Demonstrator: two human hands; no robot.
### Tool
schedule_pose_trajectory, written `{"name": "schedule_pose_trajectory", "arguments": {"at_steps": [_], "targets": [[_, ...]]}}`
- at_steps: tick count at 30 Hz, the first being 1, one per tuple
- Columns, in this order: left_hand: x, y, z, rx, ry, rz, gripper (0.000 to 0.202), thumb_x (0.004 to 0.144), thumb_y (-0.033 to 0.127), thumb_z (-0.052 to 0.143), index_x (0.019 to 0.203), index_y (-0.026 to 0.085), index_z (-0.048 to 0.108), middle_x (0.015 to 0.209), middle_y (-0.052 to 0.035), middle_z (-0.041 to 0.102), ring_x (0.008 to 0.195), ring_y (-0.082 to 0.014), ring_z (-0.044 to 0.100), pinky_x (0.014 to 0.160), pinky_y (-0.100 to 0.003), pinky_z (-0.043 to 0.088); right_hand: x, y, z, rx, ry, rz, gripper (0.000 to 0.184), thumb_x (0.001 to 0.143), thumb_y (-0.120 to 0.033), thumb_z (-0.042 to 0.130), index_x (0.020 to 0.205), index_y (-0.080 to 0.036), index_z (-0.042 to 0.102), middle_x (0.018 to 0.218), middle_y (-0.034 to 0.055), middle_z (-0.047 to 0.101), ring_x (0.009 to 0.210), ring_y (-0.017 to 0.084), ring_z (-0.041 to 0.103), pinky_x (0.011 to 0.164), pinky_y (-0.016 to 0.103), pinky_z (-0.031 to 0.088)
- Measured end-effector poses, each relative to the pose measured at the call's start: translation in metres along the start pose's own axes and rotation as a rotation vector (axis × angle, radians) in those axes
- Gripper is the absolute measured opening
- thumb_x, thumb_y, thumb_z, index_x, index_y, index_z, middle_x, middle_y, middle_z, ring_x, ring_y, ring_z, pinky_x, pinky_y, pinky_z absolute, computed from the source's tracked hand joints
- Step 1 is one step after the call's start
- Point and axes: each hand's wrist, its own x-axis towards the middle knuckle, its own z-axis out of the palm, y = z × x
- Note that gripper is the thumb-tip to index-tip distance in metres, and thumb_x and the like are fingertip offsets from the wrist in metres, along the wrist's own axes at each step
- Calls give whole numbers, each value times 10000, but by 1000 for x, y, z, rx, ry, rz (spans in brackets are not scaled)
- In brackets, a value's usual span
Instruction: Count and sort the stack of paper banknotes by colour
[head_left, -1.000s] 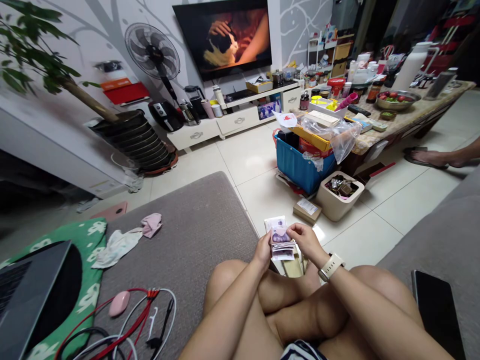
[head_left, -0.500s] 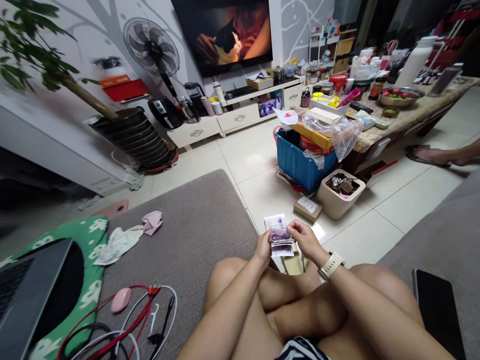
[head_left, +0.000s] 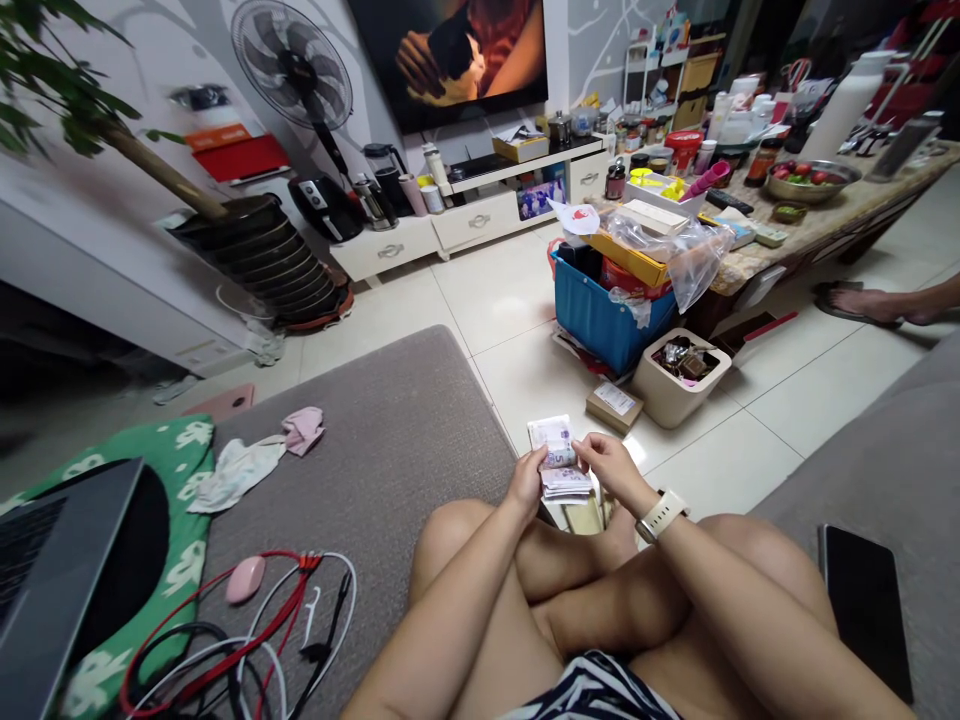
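Observation:
A small folded stack of pale purple banknotes [head_left: 564,484] is between my hands, above my crossed legs; a figure 5 shows on one note. My left hand [head_left: 528,480] is closed on the left side of the stack, thumb on top. With thumb and forefinger pinched, my right hand [head_left: 609,470] grips the right edge of the upper note, and a pale watch [head_left: 663,514] sits on that wrist. Below the notes, a yellowish open box [head_left: 585,518] is partly hidden by my hands and legs.
On the grey sofa seat lie looped cables [head_left: 247,640], a pink case [head_left: 245,579], cloths [head_left: 238,474] and a laptop [head_left: 67,580]. A phone [head_left: 866,610] is at my right. Ahead stand a waste bin [head_left: 679,385], a blue crate [head_left: 611,315] and a crowded table [head_left: 810,235]. Another person's foot [head_left: 862,303] shows at right.
My right hand has shifted slightly and the notes lie differently: the lower part of the stack is now folded up flatter, and a figure 5 shows. The whole view has tilted a little.

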Motion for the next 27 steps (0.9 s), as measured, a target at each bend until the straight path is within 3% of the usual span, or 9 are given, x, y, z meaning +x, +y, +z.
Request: {"name": "schedule_pose_trajectory", "arguments": {"at_steps": [4,10,14,19,24,27], "targets": [[0,-1,-1,30,-15,-2,394,568,399,822,806,99,730,775,-104,748,750,-253,689,755,-344,491,2,4,-3,-53,111,30,404,786,-579,616,650,-205,549,623,10,605,618,175,543,625,292,402],[1,-5,-2,46,-37,-19,366,567,386,831,778,107,724,731,-87,742,679,-225,676,699,-320,485,2,4,-2,-114,100,65,301,797,-465,583,644,-209,545,644,16,628,635,183,559,625,291,386],[2,-5,0,18,-20,1,431,634,491,780,795,94,729,749,-105,746,741,-253,694,739,-333,492,1,2,-2,-135,109,42,278,799,-434,571,636,-210,541,647,11,628,635,180,551,636,292,388],[4,-3,0,-55,23,3,418,609,498,788,772,120,716,775,-104,754,813,-289,707,764,-351,506,1,0,0,-35,79,14,261,800,-434,586,675,-206,561,674,6,617,659,178,547,627,283,400],[8,-4,-2,-58,18,10,401,622,471,777,787,111,717,805,-106,760,867,-291,709,794,-346,514,-2,2,2,33,32,-21,282,826,-448,574,690,-201,572,667,-3,589,651,167,528,626,279,403],[11,-7,-4,-56,38,19,372,642,450,761,783,108,718,812,-113,761,864,-289,712,811,-357,522,-9,-11,-1,-8,-1,-96,359,876,-458,521,635,-197,578,707,24,588,704,182,552,700,307,432]]}}
